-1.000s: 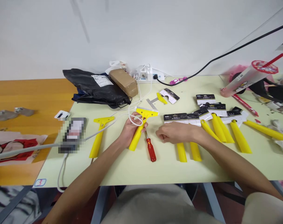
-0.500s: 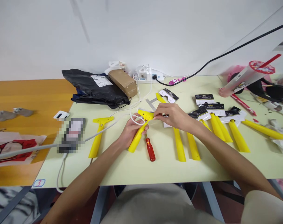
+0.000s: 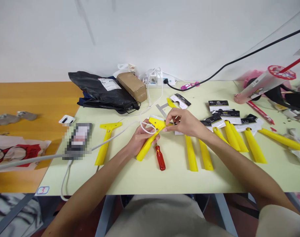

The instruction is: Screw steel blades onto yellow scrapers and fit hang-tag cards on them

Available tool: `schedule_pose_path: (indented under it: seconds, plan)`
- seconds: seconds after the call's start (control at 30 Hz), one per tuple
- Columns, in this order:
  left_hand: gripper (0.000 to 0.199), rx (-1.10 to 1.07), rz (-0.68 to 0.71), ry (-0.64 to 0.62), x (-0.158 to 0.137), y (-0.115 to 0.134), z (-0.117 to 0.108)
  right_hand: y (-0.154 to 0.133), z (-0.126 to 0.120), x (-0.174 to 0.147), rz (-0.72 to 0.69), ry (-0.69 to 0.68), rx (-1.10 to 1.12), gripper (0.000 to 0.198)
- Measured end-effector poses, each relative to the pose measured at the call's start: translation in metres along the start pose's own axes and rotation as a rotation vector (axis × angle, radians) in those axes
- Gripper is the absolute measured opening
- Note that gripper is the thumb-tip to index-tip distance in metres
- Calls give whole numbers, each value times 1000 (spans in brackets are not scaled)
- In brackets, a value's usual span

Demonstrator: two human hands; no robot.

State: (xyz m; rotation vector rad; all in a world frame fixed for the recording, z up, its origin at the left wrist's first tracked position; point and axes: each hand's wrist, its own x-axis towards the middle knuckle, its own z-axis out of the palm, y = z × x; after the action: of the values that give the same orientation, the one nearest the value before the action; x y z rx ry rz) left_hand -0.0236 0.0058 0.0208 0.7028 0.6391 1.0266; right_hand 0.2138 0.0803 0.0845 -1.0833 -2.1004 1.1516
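Observation:
My left hand [image 3: 137, 140] is closed around a yellow scraper [image 3: 145, 149], its wide head pointing away from me. My right hand [image 3: 184, 121] is at the right side of that head, thumb and fingers pinched together; whatever they hold is too small to make out. A white cable [image 3: 120, 130] loops in front of the scraper head. Just right of the held handle lies a screwdriver [image 3: 160, 158] with a red grip, its tip partly hidden. Another yellow scraper [image 3: 104, 144] lies to the left. Behind my right hand is a flat metal piece [image 3: 162, 110] beside a yellow tool on a black-and-white card.
Several yellow handles [image 3: 191, 153] lie to the right, some with black-and-white cards [image 3: 226, 115]. At the back are a black plastic bag [image 3: 98, 95], a cardboard box [image 3: 132, 86] and a power strip [image 3: 153, 79]. A tall cup [image 3: 261, 85] leans at far right; a blurred-out device [image 3: 77, 141] lies left.
The view has shifted slightly. My right fingertips have moved a little away from the scraper head, while my left hand keeps its hold on the scraper.

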Motion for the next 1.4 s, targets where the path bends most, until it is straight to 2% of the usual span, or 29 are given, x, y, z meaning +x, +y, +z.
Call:
schedule_pose_path:
  seconds: [0.1, 0.23, 0.4, 0.57, 0.7, 0.87, 0.93, 1.13, 1.4]
  plan:
    - [50, 3, 0, 11, 0, 0, 3, -1, -2, 0, -19, -31, -16, 36]
    - [48, -2, -3, 21, 0, 1, 5, -2, -4, -1, -36, 7, -36, 36]
    - [49, -16, -11, 7, 0, 0, 7, 0, -6, -1, -36, -49, -77, 27]
    - [52, -2, -6, 2, 0, 0, 5, 5, -2, 1, 9, -45, -22, 38]
    - [52, -11, 6, -13, 2, 1, 2, 10, 2, 4, 118, -54, 97, 52]
    - [51, -65, 25, 27, 4, 5, 0, 14, 15, 7, 323, -42, 422, 72]
    - [51, -87, 33, 48, 4, 6, 0, 13, 22, 7, 342, -49, 501, 69]
    - [50, -192, 63, 116, 6, 6, 1, 11, 24, 9, 154, 21, 461, 55]
    - [52, -170, 54, 83, 3, 5, 2, 13, 26, 8, 220, 54, 456, 45]
